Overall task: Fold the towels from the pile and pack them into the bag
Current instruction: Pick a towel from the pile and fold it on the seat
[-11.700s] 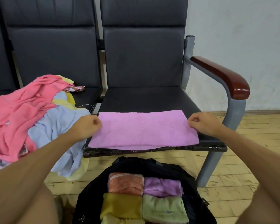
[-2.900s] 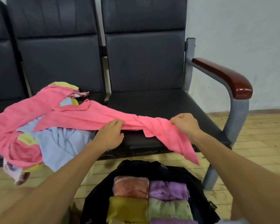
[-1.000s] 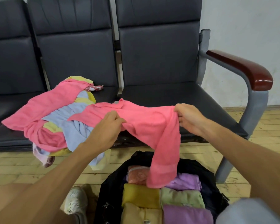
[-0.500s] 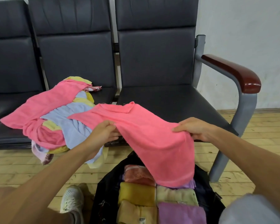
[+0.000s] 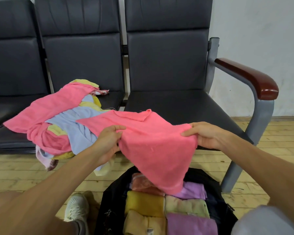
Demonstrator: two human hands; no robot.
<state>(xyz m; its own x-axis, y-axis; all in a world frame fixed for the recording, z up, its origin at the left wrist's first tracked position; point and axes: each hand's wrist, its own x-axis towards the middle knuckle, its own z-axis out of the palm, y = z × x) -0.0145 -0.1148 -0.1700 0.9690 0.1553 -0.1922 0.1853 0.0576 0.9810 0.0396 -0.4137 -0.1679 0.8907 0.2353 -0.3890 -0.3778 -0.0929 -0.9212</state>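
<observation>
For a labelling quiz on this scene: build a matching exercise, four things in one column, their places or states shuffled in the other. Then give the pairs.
Things:
1 pink towel
2 pile of towels
3 black bag
4 white shoe

Places or states:
a open on the floor, folded towels inside
b on the floor, left of the bag
c held spread between left hand and right hand
d heaped on a dark seat

Pairs: 1-c, 2-d, 3-a, 4-b
</observation>
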